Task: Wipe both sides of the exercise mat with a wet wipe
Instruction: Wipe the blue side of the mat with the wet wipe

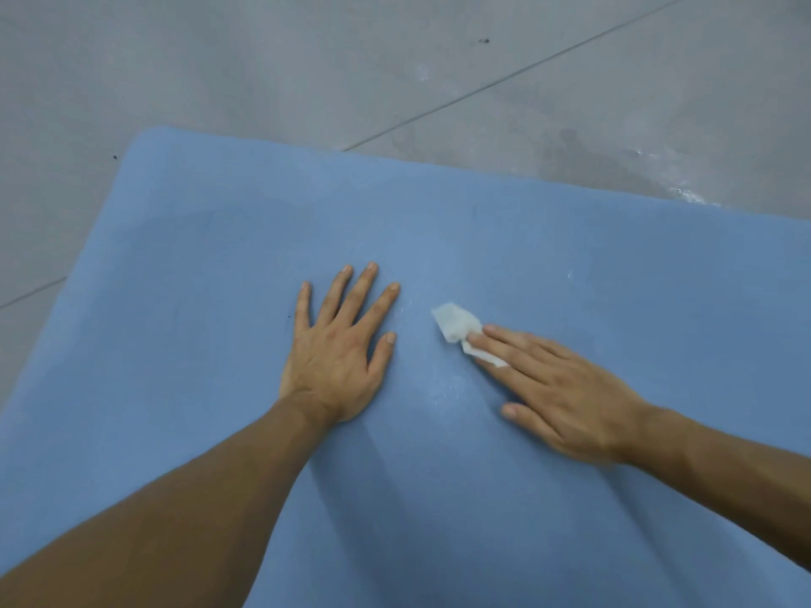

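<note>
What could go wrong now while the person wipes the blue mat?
The right hand only presses the wipe with straight fingertips, so the crumpled wipe may slip out.
The left hand lies flat on the mat and may smudge it.
The floor beyond looks wet; it might soil the mat when flipped.

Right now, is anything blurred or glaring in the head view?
Head view: the right hand is slightly motion-blurred on the wet wipe; the left hand is sharp; soft arm shadows lie on the mat; glare patches on the floor, upper right.
</note>
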`<state>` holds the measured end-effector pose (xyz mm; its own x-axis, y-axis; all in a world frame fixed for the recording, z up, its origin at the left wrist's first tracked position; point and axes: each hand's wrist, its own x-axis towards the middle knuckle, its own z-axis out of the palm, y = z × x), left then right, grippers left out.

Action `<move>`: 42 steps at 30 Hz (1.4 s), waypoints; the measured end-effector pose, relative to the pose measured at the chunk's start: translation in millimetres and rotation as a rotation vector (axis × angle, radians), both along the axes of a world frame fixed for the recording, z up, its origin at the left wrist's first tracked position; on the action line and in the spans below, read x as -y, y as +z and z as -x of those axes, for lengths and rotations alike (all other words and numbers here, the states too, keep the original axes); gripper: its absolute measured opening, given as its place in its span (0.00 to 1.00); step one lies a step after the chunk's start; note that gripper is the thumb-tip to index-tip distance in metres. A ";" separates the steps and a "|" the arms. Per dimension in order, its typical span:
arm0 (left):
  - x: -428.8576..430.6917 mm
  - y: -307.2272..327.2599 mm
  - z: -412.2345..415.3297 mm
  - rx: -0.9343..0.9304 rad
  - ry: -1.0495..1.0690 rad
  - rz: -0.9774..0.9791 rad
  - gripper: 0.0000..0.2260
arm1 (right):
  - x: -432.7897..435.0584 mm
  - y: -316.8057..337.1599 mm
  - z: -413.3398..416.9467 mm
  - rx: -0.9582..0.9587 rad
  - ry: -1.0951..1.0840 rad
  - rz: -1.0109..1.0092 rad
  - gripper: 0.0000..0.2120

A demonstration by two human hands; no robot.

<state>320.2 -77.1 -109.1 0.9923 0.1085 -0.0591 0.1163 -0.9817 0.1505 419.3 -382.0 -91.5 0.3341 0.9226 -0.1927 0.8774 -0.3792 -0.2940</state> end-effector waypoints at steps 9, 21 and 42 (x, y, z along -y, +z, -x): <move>0.7 -1.6 -0.7 -0.010 0.001 -0.016 0.27 | -36.2 2.5 -106.7 0.132 -0.439 0.023 0.31; 0.0 -5.2 -0.5 0.007 0.051 0.004 0.32 | -101.7 6.4 -48.5 -0.101 -0.043 -0.052 0.32; -0.9 -3.8 1.8 0.120 0.050 0.139 0.38 | -138.7 0.8 -27.1 -0.190 -0.325 -0.149 0.37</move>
<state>318.4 -76.3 -112.9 0.9867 0.1570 0.0415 0.1375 -0.9438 0.3004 446.4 -243.4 -90.8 0.5844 0.7972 -0.1514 0.6436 -0.5690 -0.5118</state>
